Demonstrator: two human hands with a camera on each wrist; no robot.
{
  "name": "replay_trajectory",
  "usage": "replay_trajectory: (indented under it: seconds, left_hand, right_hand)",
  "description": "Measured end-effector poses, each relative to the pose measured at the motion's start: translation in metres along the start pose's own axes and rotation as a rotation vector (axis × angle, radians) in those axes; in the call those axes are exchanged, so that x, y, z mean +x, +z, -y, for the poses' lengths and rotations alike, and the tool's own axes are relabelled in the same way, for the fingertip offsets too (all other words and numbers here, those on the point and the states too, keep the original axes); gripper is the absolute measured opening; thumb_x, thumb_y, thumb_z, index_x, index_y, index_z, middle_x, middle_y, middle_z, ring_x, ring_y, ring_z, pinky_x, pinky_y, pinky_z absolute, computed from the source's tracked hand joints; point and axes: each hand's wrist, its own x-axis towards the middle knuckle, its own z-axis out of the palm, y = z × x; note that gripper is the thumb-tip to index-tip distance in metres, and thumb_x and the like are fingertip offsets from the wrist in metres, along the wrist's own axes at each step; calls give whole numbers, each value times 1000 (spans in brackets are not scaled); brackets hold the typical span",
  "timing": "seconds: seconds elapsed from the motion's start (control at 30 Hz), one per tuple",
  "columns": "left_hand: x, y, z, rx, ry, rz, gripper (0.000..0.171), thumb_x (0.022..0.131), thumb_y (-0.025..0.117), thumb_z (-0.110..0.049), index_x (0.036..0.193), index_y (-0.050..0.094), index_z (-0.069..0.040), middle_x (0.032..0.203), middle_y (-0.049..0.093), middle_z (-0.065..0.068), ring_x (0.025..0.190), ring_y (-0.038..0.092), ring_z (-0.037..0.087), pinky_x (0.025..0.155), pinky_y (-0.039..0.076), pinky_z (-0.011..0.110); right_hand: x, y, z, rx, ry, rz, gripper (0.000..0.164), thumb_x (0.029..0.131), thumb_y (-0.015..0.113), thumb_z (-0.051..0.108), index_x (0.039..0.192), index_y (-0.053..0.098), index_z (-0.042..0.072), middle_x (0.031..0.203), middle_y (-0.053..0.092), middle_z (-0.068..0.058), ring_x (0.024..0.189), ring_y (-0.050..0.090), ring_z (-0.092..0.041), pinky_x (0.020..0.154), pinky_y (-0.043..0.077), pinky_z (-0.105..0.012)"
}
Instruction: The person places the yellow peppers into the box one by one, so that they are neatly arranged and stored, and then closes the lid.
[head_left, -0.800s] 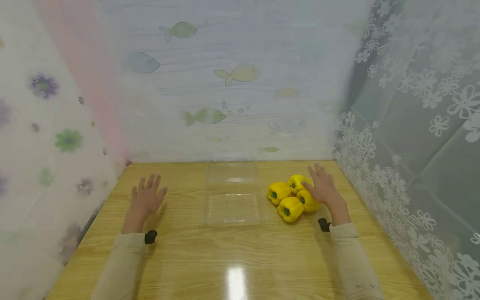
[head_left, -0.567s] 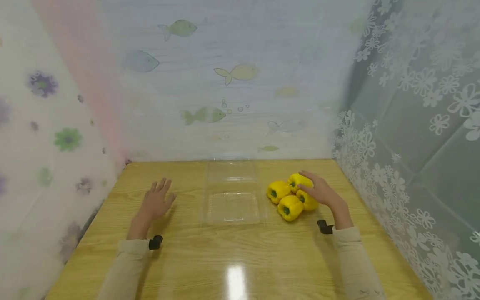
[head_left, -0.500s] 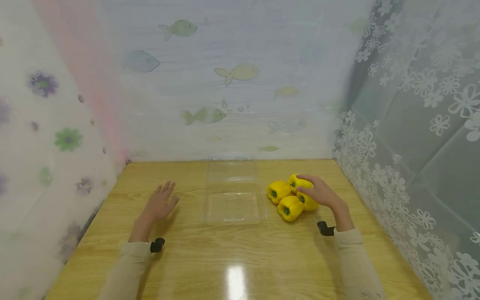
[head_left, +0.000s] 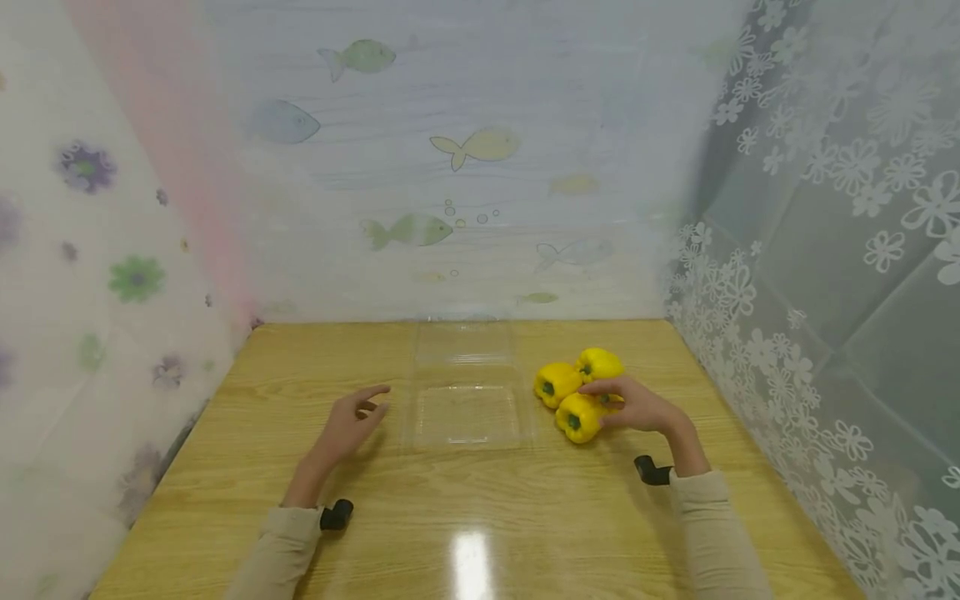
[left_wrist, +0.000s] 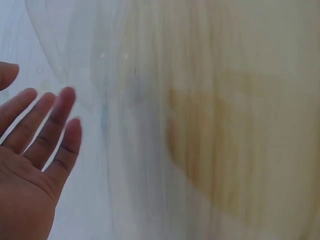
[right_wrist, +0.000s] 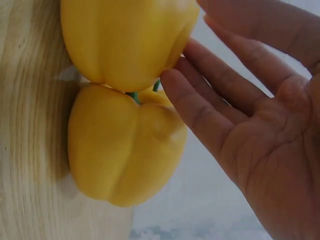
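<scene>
Several yellow bell peppers sit clustered right of centre on the table: one at left (head_left: 552, 384), one at back (head_left: 602, 364), one in front (head_left: 576, 419); another is mostly hidden behind my right hand (head_left: 639, 406). That hand's thumb and fingers spread over the front and hidden peppers. In the right wrist view its fingertips lie right at the side of the upper pepper (right_wrist: 125, 40), with a lower pepper (right_wrist: 125, 150) beside it. My left hand (head_left: 347, 432), empty with relaxed fingers, hovers left of a clear plastic clamshell box (head_left: 468, 417), whose lid lies back.
The wood-grain table (head_left: 450, 517) ends at a fish-print curtain (head_left: 480, 250) at the back. Flowered sheets flank it on the left (head_left: 135, 333) and right (head_left: 825, 292). Black wrist cameras show beneath the left (head_left: 337, 515) and right (head_left: 652, 471) wrists.
My left hand has moved right towards the clear box. My right hand has come down and towards me, from over the back peppers to the front ones, its fingers now bent. The peppers have not moved.
</scene>
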Motion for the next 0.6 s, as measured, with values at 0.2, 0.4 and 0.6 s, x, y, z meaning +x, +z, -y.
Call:
replay_trajectory:
  seconds: [0.2,0.4,0.6]
  left_hand:
    - [1,14,-6,-174,56,-38,38,100,66,-17,134,65,-1,145,57,17,105,65,25,83,55,28]
    - [3,24,-6,-260,88,-2,33,99,66,-9,127,67,8,145,55,25,107,64,30,80,56,28]
    - [3,28,-5,-303,60,8,37,98,68,-12,128,65,10,148,52,23,104,63,20,81,56,29]
  right_hand:
    - [5,9,-1,-34,45,-53,51,85,79,4,133,62,-8,136,60,-28,129,51,-50,104,42,-66]
    - [6,17,-6,-35,91,-66,54,88,79,10,136,60,-5,140,58,-26,133,48,-48,106,41,-63]
    - [4,25,-10,-2,146,-72,61,93,75,24,144,54,-2,146,53,-24,136,46,-46,108,40,-62]
